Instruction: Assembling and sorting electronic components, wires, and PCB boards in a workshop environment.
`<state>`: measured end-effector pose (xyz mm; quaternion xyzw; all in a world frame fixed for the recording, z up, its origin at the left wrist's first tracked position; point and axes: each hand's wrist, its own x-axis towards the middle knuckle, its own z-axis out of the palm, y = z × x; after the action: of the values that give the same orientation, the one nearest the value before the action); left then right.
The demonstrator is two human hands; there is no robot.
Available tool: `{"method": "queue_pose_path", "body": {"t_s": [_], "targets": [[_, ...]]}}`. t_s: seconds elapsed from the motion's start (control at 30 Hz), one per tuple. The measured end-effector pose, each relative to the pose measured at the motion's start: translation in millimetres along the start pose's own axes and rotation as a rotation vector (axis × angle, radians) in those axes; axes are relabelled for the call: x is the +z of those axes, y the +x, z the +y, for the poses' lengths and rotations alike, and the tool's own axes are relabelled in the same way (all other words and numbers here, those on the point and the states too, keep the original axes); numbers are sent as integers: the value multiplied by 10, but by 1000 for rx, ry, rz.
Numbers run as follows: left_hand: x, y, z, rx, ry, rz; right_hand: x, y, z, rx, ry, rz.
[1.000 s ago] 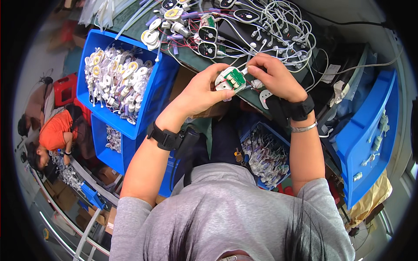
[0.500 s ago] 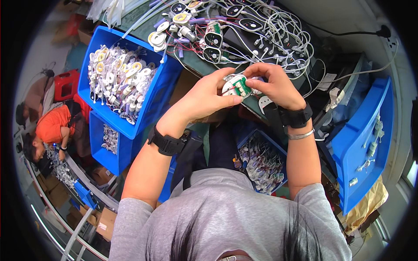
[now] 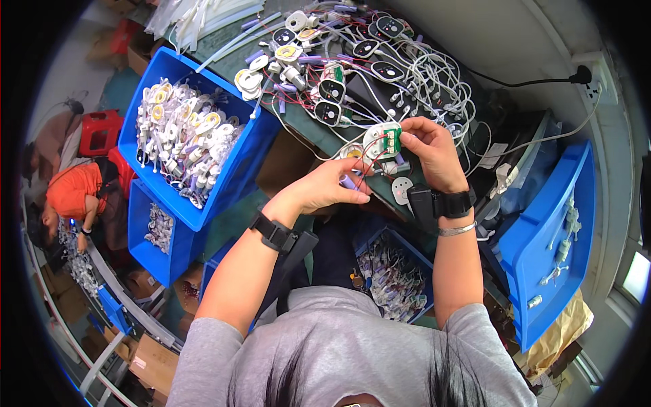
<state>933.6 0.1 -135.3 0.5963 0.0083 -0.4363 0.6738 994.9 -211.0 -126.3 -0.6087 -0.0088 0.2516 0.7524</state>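
Held up over the bench edge is a white oval plastic housing with a green circuit board [image 3: 391, 141] in it. My right hand [image 3: 434, 152] pinches it at the board side between thumb and fingers. Thin red wires run from the board toward my left hand [image 3: 322, 186]. A lilac cylinder [image 3: 348, 182] sits between the thumb and fingers of that hand. Just below the housing, a white perforated piece [image 3: 401, 190] is near my right wrist. Part of a white and yellow ring [image 3: 352, 152] shows behind the housing.
A tangle of white cables [image 3: 434, 74] and black-faced modules [image 3: 328, 112] covers the green bench [image 3: 308, 122]. Blue bins [image 3: 247, 129] of white parts stand left, another [image 3: 428, 271] below my hands. A blue tray [image 3: 536, 237] leans right. Another person [image 3: 76, 190] works far left.
My left hand has come off the housing and moved down, now with the lilac cylinder in its fingers. The right hand has shifted slightly down and turned the housing more upright.
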Motion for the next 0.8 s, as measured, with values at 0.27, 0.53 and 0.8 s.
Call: {"method": "queue_pose_path", "body": {"t_s": [0.27, 0.53, 0.8], "targets": [[-91, -372, 511, -148, -15, 96, 82, -21, 5, -57, -11, 139], [-219, -31, 1107, 154, 1563, 503, 116, 75, 21, -134, 56, 349], [-761, 754, 848, 446, 1530, 968, 236, 311, 126, -231, -281, 492]]}}
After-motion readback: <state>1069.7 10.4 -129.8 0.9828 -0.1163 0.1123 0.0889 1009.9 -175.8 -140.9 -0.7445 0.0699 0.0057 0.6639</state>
